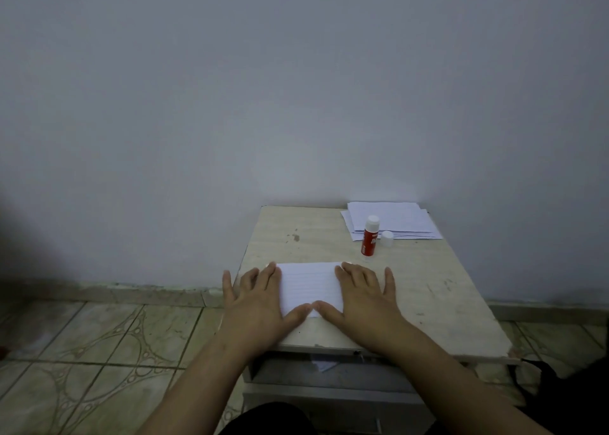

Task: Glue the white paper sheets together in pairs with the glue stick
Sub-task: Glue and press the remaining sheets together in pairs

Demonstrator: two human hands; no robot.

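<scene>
Head view shows me both hands flat on the tabletop (428, 289), fingers straight and spread, gripping nothing. My left hand (260, 298) presses down on the left edge of a white paper sheet (309, 284), and my right hand (361, 294) presses on its right edge, so the sheet lies between them with its lined middle showing. The two thumbs meet, tips touching, over the near edge of the sheet.

Farther back and to the right of the hands I see the glue stick (369, 236) standing upright, red-bodied with a white top. Its loose white cap (387, 239) stands just beside it on the right. Behind both, at the far right corner against the wall (296, 88), lies a stack of white paper sheets (395, 220), slightly fanned. Tiled floor (99, 352) spreads to the left of the tabletop.
</scene>
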